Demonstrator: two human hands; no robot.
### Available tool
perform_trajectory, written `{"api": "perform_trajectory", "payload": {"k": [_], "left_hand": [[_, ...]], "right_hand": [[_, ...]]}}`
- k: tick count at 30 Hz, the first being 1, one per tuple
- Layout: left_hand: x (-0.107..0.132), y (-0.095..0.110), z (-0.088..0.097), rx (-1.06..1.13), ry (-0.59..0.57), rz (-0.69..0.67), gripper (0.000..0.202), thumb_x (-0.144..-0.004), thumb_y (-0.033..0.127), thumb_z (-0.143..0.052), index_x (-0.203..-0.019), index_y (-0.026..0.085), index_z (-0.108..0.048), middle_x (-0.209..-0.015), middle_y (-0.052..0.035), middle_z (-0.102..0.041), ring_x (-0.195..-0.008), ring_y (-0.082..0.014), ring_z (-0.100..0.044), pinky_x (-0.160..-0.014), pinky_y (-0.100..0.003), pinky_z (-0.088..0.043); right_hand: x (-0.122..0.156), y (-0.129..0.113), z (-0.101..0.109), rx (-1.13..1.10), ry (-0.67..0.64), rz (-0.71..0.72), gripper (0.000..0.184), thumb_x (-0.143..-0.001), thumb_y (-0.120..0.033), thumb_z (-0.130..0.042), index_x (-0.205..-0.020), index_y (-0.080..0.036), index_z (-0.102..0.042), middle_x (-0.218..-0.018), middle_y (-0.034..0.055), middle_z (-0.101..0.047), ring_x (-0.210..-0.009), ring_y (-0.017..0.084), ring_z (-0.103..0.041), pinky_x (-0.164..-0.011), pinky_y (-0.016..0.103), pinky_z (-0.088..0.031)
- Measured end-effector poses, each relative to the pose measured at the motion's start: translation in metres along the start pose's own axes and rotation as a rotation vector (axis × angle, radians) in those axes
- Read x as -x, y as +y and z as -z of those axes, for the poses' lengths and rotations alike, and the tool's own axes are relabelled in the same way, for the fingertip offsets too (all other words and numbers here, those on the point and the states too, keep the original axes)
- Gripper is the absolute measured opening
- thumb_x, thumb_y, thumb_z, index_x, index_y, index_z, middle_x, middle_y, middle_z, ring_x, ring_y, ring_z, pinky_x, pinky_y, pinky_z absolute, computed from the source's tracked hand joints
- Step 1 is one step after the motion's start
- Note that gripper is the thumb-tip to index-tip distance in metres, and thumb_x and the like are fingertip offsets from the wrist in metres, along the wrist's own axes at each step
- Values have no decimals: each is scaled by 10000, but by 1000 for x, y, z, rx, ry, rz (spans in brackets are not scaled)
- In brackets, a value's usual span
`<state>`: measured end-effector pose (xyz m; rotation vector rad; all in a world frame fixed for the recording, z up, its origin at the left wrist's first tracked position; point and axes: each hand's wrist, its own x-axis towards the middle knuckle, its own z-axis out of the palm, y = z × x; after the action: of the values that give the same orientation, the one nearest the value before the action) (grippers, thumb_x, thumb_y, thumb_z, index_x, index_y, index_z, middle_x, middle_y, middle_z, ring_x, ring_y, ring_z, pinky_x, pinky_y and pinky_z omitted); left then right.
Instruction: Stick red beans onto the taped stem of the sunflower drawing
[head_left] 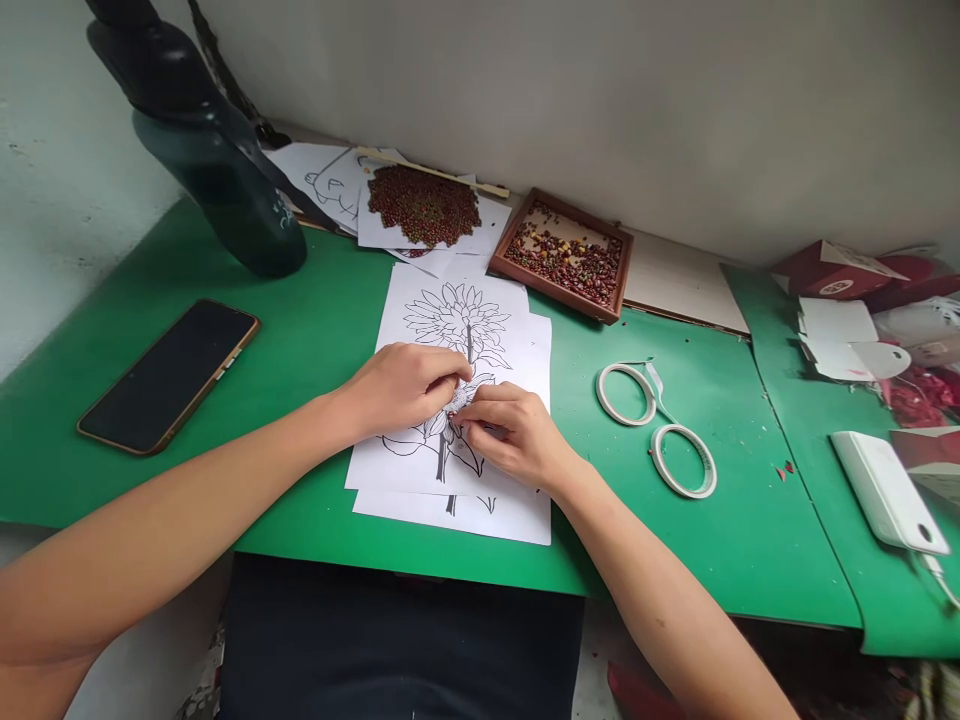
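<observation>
Both hands meet over a flower line drawing (457,315) printed on white paper, which lies on top of another printed sheet. My left hand (409,385) rests on the page with its fingers curled in; what they hold, if anything, is hidden. My right hand (514,430) is closed in a pinch over the lower flower. At its fingertips shows a small dark red bean (451,415), partly covered. Behind the sheets, a wooden tray (559,292) holds loose red beans and some yellow grains. Left of it lies a paper with a flower shape covered in beans (424,205).
A dark bottle (217,190) stands at the back left, with a phone (171,375) in front of it. To the right lie two tape rolls (626,393), joined by a loose strip. A white power bank (889,490) and red boxes (832,268) sit farther right on the green tabletop (300,510).
</observation>
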<state>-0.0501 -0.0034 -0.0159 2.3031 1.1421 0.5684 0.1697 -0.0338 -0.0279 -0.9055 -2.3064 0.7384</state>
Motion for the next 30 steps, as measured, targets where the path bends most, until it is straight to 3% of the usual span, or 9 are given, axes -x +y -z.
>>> {"api": "perform_trajectory", "payload": {"k": [12,17,30], "left_hand": [[-1,0,1,28,-7,11,292,-946,175,-483,-1068,253,-737,-1061,26,-797,-945,-176,-735,-745,-284,-509],[-1,0,1,27,-9,17,297,-948,180,-475,-1064,252,-740,-1063,19,-797,-948,-177,-735,-764,-288,-520],[-1,1,0,28,-12,12,294,-950,177,-477,-1056,251,-741,-1056,24,-796,-938,-174,-734,-747,-277,-512]], "right_hand": [[1,1,0,-75,89,-50,288,-882,-98,-541,-931,-210,-801,-720,1,-628,-612,126,-515,-622,283,-424],[1,3,-1,1,29,15,276,-926,-128,-547,-978,-211,-804,-746,13,-659,-661,140,-550,-684,305,-449],[1,2,-1,60,1,14,265,-939,-129,-571,-1030,-203,-808,-765,15,-671,-674,144,-567,-712,312,-451]]}}
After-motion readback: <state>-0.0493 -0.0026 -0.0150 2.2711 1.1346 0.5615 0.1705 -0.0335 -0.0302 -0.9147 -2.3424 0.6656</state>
